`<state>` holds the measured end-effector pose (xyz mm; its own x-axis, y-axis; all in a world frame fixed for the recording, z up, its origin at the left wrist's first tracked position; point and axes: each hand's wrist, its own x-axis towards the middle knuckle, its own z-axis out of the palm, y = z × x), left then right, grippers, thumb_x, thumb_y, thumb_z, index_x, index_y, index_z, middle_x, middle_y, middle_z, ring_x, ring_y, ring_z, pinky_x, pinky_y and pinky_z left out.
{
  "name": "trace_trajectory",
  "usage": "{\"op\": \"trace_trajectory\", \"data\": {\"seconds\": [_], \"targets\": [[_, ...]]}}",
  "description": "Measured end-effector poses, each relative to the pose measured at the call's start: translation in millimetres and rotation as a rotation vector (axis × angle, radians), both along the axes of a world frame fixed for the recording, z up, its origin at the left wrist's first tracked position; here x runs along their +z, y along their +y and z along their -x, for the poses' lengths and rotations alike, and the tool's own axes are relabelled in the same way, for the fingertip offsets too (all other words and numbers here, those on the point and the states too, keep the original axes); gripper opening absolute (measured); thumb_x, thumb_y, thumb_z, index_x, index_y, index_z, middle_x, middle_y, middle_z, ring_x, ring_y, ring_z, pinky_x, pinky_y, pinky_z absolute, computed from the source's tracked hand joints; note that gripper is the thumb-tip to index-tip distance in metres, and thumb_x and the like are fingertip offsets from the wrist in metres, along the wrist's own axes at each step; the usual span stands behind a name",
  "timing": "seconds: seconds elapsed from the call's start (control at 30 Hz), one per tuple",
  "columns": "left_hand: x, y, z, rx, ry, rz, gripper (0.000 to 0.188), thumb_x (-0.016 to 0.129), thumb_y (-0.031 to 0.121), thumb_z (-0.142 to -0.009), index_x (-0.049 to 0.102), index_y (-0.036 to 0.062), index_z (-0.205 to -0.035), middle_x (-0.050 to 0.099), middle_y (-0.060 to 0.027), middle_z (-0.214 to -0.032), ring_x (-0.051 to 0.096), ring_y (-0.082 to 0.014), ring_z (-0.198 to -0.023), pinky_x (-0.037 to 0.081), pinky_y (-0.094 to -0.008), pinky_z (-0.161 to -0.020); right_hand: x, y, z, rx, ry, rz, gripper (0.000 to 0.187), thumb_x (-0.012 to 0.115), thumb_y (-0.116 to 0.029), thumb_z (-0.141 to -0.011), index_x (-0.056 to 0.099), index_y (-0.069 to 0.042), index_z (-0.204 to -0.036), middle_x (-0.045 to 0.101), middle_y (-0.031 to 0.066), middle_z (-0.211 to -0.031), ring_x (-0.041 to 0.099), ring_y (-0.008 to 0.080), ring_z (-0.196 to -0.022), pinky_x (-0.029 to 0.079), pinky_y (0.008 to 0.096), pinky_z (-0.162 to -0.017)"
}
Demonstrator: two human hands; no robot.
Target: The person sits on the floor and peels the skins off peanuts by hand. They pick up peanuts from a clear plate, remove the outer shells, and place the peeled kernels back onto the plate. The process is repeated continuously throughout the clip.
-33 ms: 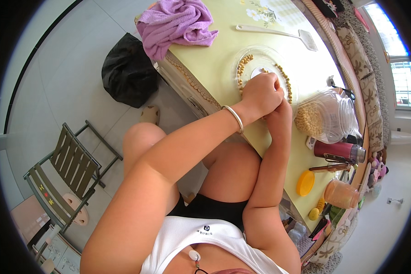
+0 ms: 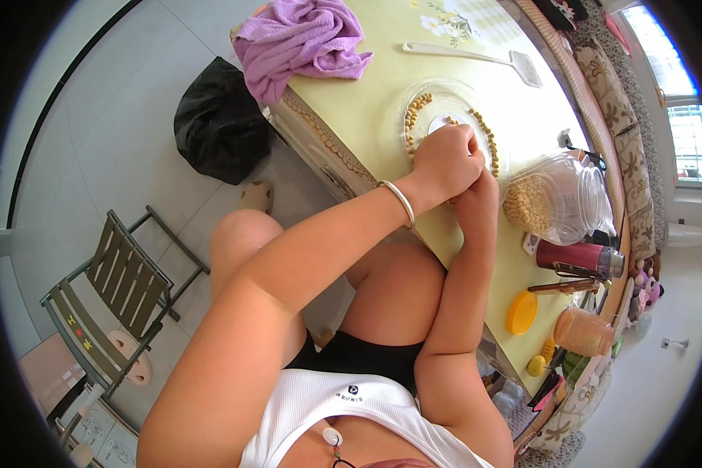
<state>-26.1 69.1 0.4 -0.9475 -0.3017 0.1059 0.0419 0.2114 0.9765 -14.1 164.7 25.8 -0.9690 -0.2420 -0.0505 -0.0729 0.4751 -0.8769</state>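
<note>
Head view: the fingers of the left hand (image 2: 444,160) are curled together into a loose fist over the near rim of a clear plastic dish (image 2: 438,90). Whether they pinch anything I cannot tell, since the knuckles cover the tips. The right hand (image 2: 478,204) sits just beside and partly under the left one, against the table (image 2: 366,101); its fingers are hidden, so their state cannot be told either. A silver bangle (image 2: 398,201) circles the left wrist.

Pale beans (image 2: 410,122) lie in a curved row inside the dish, on its left and right sides, with a bare middle.

To the right of the hands a clear jar (image 2: 555,201) lies on its side, half full of the same beans. Nearer and further right are a dark red flask (image 2: 579,259), an orange lid (image 2: 521,312) and an orange-tinted jar (image 2: 583,331).

At the far side a white spatula (image 2: 476,56) lies flat, and a purple towel (image 2: 300,43) is heaped on the table's left corner. On the floor to the left stand a black bag (image 2: 218,121) and a folding chair (image 2: 109,296).

Against the other picture nothing has shifted: hands, dish and beans lie the same.
</note>
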Motion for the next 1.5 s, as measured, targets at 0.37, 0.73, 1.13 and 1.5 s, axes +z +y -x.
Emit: {"op": "trace_trajectory", "data": {"seconds": [0.37, 0.73, 1.13, 1.5], "targets": [[1.6, -6.7, -5.0, -0.034, 0.074, -0.057, 0.012, 0.064, 0.012, -0.080, 0.062, 0.0000, -0.082, 0.064, -0.0142, -0.077, 0.062, -0.0255, -0.071, 0.050, -0.0364, -0.067, -7.2, 4.9, 4.1, 0.031, -0.053, 0.077, 0.023, 0.058, 0.003, -0.086, 0.062, 0.004, -0.109, 0.066, 0.0030, -0.090, 0.058, 0.0067, -0.073, 0.046, 0.0230, -0.057], [8.2, -9.4, -6.7, -0.035, 0.143, -0.034, 0.012, 0.064, 0.011, -0.079, 0.062, -0.0004, -0.082, 0.064, -0.0143, -0.078, 0.062, -0.0249, -0.072, 0.050, -0.0358, -0.068, -7.9, 7.1, 4.5, 0.028, -0.048, 0.197, 0.028, 0.061, 0.003, -0.085, 0.062, 0.003, -0.114, 0.067, 0.0026, -0.099, 0.060, 0.0070, -0.084, 0.048, 0.0213, -0.069], [6.5, -12.6, -11.9, -0.072, 0.100, -0.049, 0.014, 0.063, 0.012, -0.080, 0.063, -0.0018, -0.084, 0.064, -0.0138, -0.075, 0.061, -0.0229, -0.069, 0.050, -0.0347, -0.066, -4.1, 6.5, 2.9, 0.042, -0.055, 0.118, 0.027, 0.061, 0.002, -0.084, 0.063, 0.002, -0.111, 0.067, 0.0016, -0.095, 0.058, 0.0055, -0.081, 0.047, 0.0212, -0.066], [7.3, -16.6, -13.7, -0.109, 0.043, -0.138, 0.015, 0.062, 0.012, -0.081, 0.063, -0.0024, -0.085, 0.066, -0.0134, -0.077, 0.063, -0.0203, -0.071, 0.050, -0.0328, -0.066, -10.3, 8.3, 5.3, 0.046, -0.032, 0.154, 0.022, 0.061, 0.000, -0.085, 0.063, 0.004, -0.106, 0.067, 0.0028, -0.091, 0.058, 0.0065, -0.079, 0.048, 0.0226, -0.067]]}}
